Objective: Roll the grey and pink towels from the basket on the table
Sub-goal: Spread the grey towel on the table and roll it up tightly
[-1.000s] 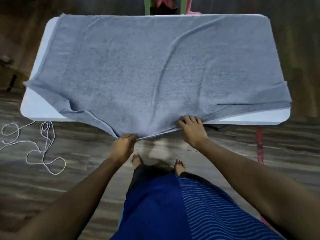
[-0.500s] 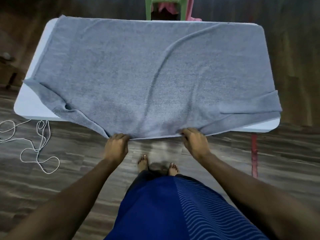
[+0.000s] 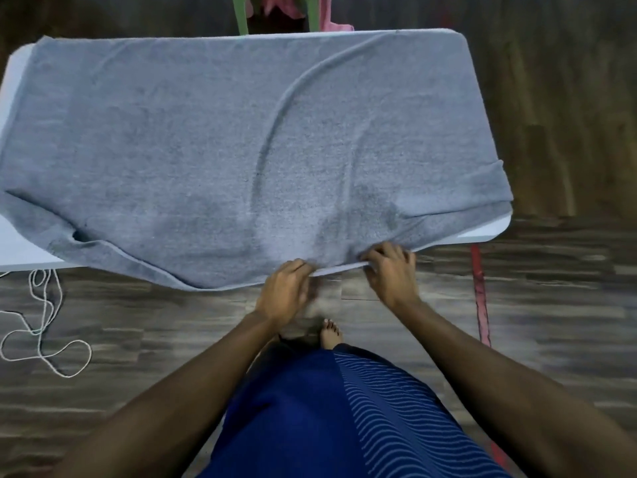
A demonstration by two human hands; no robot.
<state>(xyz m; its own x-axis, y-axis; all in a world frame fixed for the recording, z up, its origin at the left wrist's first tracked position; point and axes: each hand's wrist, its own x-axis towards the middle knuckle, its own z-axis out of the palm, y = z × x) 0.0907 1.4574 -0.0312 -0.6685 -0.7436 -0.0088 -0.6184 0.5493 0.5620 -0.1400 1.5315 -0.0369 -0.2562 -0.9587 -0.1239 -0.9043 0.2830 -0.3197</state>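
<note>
So the grey towel [image 3: 224,150] is spread flat over pretty much the whole tabletop [image 3: 15,243], with its near hem sagging off the 6 o'clock edge. Looks to me like the smoothing-out bit is about done and the roll itself hasn't started, since there's no turned-over tube of cloth anywhere yet.

Both hands are down at that 6 o'clock hem, close together, arms reaching forward and angling in toward each other. The right hand [image 3: 391,270] is knuckles-up with its fingers curled over the hem, pinching the edge. The left hand [image 3: 284,291] is a bit blurred, but its fingers look curled onto the hem too, just beside the right.

Next move, I'd guess: fold that hem over and start rolling toward 12 o'clock. There's a long curved wrinkle running from about 1 o'clock down through the middle that'd be worth flattening first, and the 4 and 8 o'clock corners are bunched up, so the roll could come out lopsided.

A pink cloth [image 3: 332,24] peeks out past the 12 o'clock edge by a green frame [image 3: 241,15]. Can't tell if that's the basket.
</note>
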